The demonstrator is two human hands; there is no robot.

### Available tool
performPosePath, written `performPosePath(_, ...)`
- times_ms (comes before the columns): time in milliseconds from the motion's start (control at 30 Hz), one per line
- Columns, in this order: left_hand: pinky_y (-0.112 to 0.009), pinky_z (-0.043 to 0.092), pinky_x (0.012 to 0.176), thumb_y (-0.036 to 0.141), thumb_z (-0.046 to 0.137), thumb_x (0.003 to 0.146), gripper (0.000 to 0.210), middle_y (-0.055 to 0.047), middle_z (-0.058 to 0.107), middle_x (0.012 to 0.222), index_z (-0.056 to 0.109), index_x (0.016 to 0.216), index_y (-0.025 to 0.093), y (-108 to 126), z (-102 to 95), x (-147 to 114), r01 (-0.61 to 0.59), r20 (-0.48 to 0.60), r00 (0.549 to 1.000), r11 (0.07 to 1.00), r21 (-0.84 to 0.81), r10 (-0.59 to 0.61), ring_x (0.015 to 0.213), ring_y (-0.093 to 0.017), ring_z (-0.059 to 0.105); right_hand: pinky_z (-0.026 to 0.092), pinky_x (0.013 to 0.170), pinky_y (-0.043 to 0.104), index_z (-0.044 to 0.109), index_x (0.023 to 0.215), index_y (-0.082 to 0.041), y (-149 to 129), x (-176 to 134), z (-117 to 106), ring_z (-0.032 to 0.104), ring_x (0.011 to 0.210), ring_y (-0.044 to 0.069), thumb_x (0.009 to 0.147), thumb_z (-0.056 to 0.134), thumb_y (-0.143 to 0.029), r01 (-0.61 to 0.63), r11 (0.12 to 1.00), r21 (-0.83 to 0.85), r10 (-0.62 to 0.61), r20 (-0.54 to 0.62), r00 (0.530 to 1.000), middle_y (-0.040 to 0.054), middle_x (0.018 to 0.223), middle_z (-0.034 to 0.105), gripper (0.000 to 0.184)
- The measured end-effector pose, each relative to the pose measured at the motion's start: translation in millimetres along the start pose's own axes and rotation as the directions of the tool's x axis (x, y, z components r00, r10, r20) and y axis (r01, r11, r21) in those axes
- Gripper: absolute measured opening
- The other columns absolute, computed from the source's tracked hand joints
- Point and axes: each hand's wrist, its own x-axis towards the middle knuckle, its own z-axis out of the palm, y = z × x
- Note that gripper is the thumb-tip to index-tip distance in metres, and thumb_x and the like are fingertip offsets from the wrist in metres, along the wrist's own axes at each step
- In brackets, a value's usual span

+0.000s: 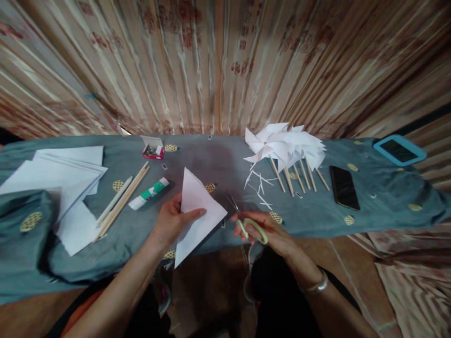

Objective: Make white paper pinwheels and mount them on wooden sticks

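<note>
I see the left hand (172, 219) pinch the paper (198, 198) between thumb and fingers over the cloth (218, 162), seemingly to keep its fold flat; the right hand (269, 229) curls its fingers round the scissors (239, 214), blades parted just beside a corner.

"Where does this single view look from?"
"From the wearer's head, above and behind the left hand (174, 218) and the right hand (260, 227); the forearms (139, 263) rise into it from the bottom edge."
"Facing which way?"
"Forward and down. The curtain (218, 61) stands beyond the hands, while the legs (282, 288) and floor (352, 253) show on the near side of them."
"How near?"
"Near enough that both hands lie around mid-width, yet wide enough to show the cloth (204, 157) well out on either side of them."
</note>
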Motion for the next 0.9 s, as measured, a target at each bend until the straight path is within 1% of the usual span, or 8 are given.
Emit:
performPosePath(100, -0.028, 0.054, 0.053, 0.024, 0.087, 0.046, 0.046, -0.002, 0.074, 0.073, 0.066, 0.087, 0.018, 0.6, -2.9, 0.4, -0.015, -0.039, 0.999, 0.999, 0.029, 0.016, 0.057, -0.018, 0.066, 0.040, 0.048, 0.018, 0.069, 0.103, -0.017, 2.5, -5.2, -1.4, 0.058, 0.059, 0.009, 0.072, 0.073, -0.054, -0.064, 0.997, -0.036, 0.067, 0.082, 0.994, 0.0029, 0.076, 0.069, 0.048)
performPosePath(200, -0.028, 0.054, 0.052, 0.024, 0.087, 0.047, 0.046, -0.002, 0.074, 0.073, 0.066, 0.088, 0.019, -0.9, -3.1, 0.7, -0.022, -0.051, 0.998, 0.998, 0.057, 0.025, 0.056, -0.018, 0.065, 0.038, 0.047, 0.017, 0.070, 0.103, -0.017, 5.3, -6.4, -1.2, 0.058, 0.058, 0.008, 0.073, 0.075, -0.049, -0.068, 0.997, -0.034, 0.072, 0.109, 0.991, 0.0012, 0.073, 0.067, 0.044)
performPosePath(300, -0.027, 0.054, 0.052, 0.024, 0.087, 0.047, 0.045, -0.001, 0.073, 0.072, 0.066, 0.087, 0.019, -2.1, -2.3, 1.8, -0.026, -0.046, 0.999, 0.998, 0.058, 0.029, 0.056, -0.017, 0.065, 0.041, 0.049, 0.018, 0.071, 0.102, -0.018, 7.1, -5.7, -0.7, 0.058, 0.058, 0.008, 0.076, 0.074, -0.042, -0.060, 0.998, -0.004, 0.060, 0.119, 0.991, 0.0001, 0.070, 0.065, 0.036)
performPosePath(400, -0.027, 0.053, 0.052, 0.024, 0.087, 0.047, 0.046, -0.001, 0.073, 0.071, 0.066, 0.088, 0.018, -2.9, -1.2, 3.0, -0.022, -0.041, 0.999, 0.998, 0.059, 0.025, 0.056, -0.017, 0.065, 0.044, 0.052, 0.018, 0.072, 0.100, -0.018, 8.1, -4.8, -0.6, 0.058, 0.058, 0.008, 0.077, 0.074, -0.039, -0.058, 0.998, 0.025, 0.055, 0.121, 0.991, -0.0008, 0.068, 0.064, 0.032)
performPosePath(533, -0.028, 0.054, 0.054, 0.025, 0.087, 0.047, 0.048, -0.003, 0.074, 0.075, 0.066, 0.089, 0.018, -4.8, 0.0, 3.4, -0.006, -0.028, 1.000, 0.997, 0.078, 0.009, 0.058, -0.018, 0.066, 0.045, 0.051, 0.017, 0.072, 0.099, -0.018, 8.0, -4.1, -0.5, 0.058, 0.056, 0.007, 0.075, 0.076, -0.038, -0.083, 0.996, 0.045, 0.078, 0.111, 0.991, -0.0015, 0.065, 0.064, 0.031)
performPosePath(700, -0.029, 0.055, 0.055, 0.024, 0.087, 0.047, 0.049, -0.004, 0.075, 0.077, 0.067, 0.091, 0.018, -6.1, 1.6, 2.4, 0.002, -0.029, 1.000, 0.997, 0.083, 0.001, 0.063, -0.020, 0.068, 0.047, 0.051, 0.018, 0.073, 0.099, -0.018, 5.0, -4.3, 0.1, 0.059, 0.056, 0.008, 0.072, 0.079, -0.035, -0.103, 0.992, 0.077, 0.093, 0.127, 0.987, -0.0018, 0.064, 0.065, 0.033)
performPosePath(900, -0.030, 0.055, 0.057, 0.023, 0.088, 0.046, 0.052, -0.004, 0.075, 0.080, 0.067, 0.093, 0.017, -6.2, 1.4, 3.5, 0.017, -0.029, 0.999, 0.997, 0.075, -0.014, 0.064, -0.021, 0.069, 0.048, 0.050, 0.018, 0.074, 0.097, -0.018, 4.0, -5.4, 0.5, 0.059, 0.055, 0.008, 0.071, 0.079, -0.029, -0.110, 0.993, 0.054, 0.103, 0.106, 0.989, -0.0010, 0.066, 0.066, 0.029)
